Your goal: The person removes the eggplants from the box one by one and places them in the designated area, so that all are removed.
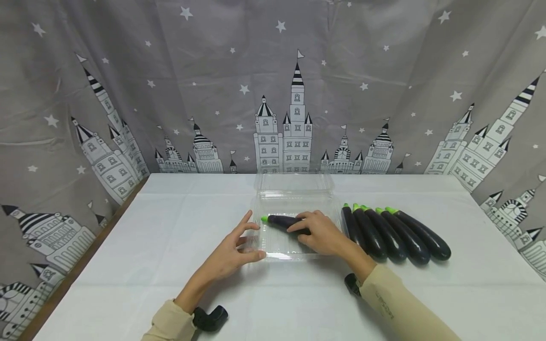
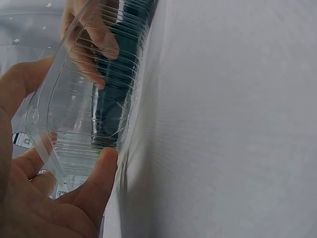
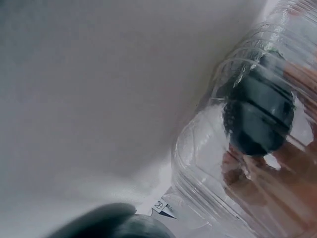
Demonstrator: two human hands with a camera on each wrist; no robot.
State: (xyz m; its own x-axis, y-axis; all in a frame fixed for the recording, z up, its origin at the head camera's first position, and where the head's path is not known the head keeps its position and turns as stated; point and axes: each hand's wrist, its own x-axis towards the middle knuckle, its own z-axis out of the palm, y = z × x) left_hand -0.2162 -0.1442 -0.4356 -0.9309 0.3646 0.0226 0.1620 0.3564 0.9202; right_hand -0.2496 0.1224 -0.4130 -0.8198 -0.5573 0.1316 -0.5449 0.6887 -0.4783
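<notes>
A clear plastic clamshell box (image 1: 279, 256) lies on the white table, its lid (image 1: 294, 182) raised at the back. Inside the box is a dark eggplant (image 1: 279, 220), green stem end to the left. My right hand (image 1: 320, 233) reaches into the box and holds the eggplant near its right end; through the clear wall, the right wrist view shows fingers beside its rounded end (image 3: 260, 116). My left hand (image 1: 234, 251) holds the box's left side. In the left wrist view its thumb (image 2: 101, 173) presses the wall, with the other fingers spread around the corner.
Several more eggplants (image 1: 394, 237) lie side by side to the right of the box, stems toward the back. A grey curtain (image 1: 273, 85) with castles and stars hangs behind the table (image 1: 170, 227). Black wrist devices (image 1: 211, 318) are near both sleeves.
</notes>
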